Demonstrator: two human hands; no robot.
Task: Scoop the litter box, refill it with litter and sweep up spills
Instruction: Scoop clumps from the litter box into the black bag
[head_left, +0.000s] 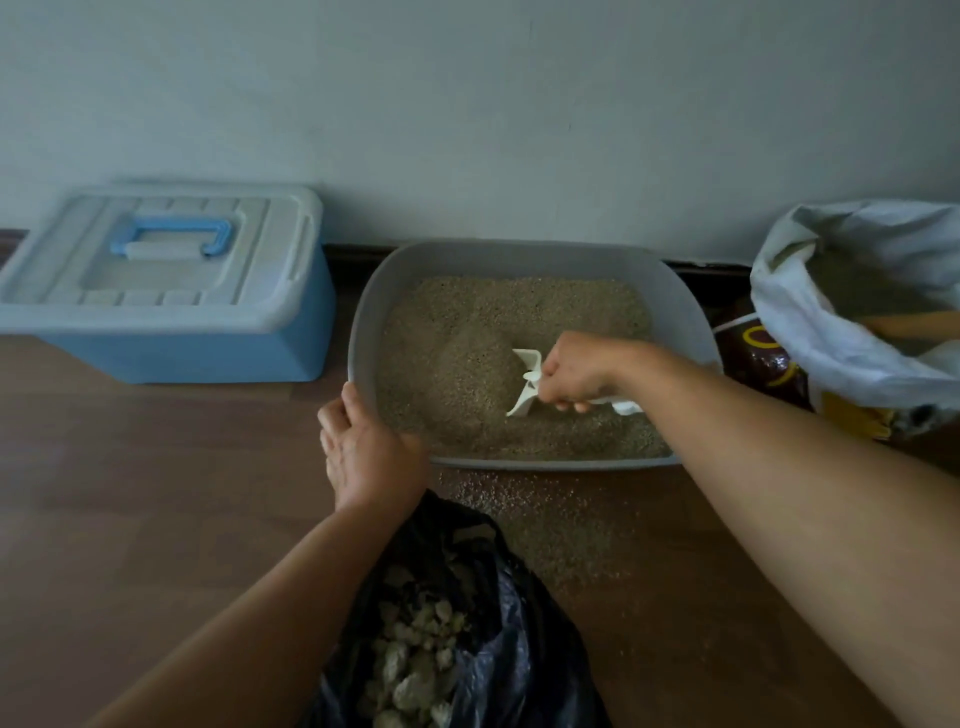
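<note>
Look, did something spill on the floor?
Yes: loose beige litter grains lie scattered on the brown wooden floor, just in front of the grey plastic litter box, between it and the dark plastic waste bag. They belong inside the box, so they look spilled.

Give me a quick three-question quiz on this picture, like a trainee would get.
1. True or false: the left hand grips the near-left corner of the litter box.
2. The right hand holds: A a brush, B the white scoop, C a lid.
3. Fill in: spilled litter lies on the floor between the litter box and the dark ____ of clumps.
Key: 1 true; 2 B; 3 bag.
</note>
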